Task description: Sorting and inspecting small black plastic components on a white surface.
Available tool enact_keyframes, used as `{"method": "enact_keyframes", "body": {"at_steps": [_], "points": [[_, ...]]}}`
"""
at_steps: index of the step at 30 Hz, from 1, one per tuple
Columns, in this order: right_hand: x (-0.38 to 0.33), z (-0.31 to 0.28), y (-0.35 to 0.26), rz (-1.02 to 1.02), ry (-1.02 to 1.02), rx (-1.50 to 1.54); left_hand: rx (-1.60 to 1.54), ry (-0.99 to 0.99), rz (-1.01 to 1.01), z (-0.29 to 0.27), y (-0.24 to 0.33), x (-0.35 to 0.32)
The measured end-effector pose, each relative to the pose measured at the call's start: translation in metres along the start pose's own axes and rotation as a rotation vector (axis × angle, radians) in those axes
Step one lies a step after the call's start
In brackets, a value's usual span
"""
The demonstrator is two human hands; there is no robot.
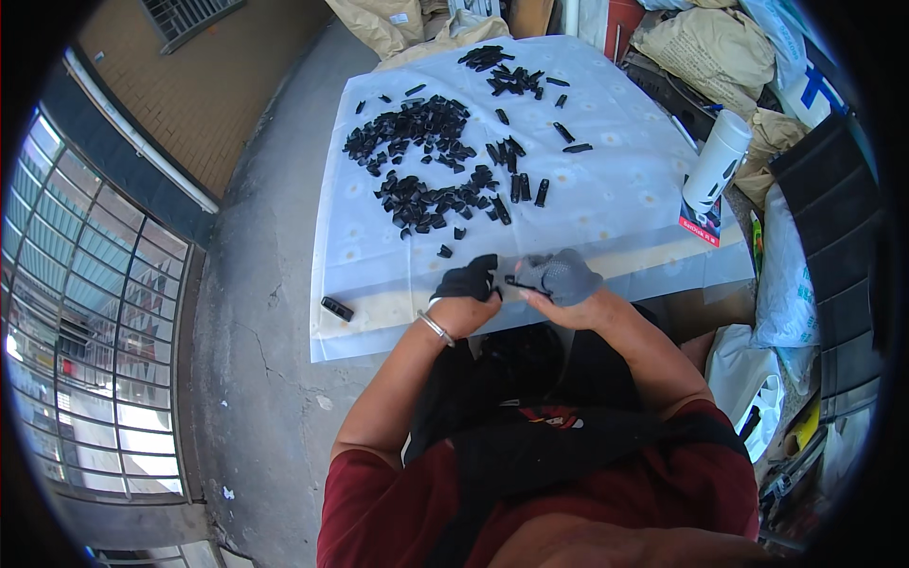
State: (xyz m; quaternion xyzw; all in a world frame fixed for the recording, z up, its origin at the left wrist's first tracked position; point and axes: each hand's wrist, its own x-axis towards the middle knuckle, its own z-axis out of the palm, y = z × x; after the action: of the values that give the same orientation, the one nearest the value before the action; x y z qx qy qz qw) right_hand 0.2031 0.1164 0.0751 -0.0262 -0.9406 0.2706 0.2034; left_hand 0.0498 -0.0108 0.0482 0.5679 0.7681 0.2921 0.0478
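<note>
The right hand (561, 277) pinches a black piece (512, 280), which juts left toward the left hand (466, 282), long axis roughly left to right, above the near edge of the table (379, 284); whether the left's curled fingers grip anything, I cannot tell

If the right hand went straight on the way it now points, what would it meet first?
The right hand, past the small black piece in its grasp, would likely meet the black-gloved left hand first; depth is unclear.
</note>
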Motion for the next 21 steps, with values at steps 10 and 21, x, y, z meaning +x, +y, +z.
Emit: {"method": "enact_keyframes", "body": {"at_steps": [10, 21], "points": [[-0.003, 0.004, -0.016, -0.062, -0.311, 0.223, -0.851, -0.3, -0.189, -0.008, 0.01, -0.045], [-0.005, 0.022, -0.028, -0.132, 0.14, 0.081, -0.941, 0.212, -0.331, 0.017, 0.029, -0.056]]}}
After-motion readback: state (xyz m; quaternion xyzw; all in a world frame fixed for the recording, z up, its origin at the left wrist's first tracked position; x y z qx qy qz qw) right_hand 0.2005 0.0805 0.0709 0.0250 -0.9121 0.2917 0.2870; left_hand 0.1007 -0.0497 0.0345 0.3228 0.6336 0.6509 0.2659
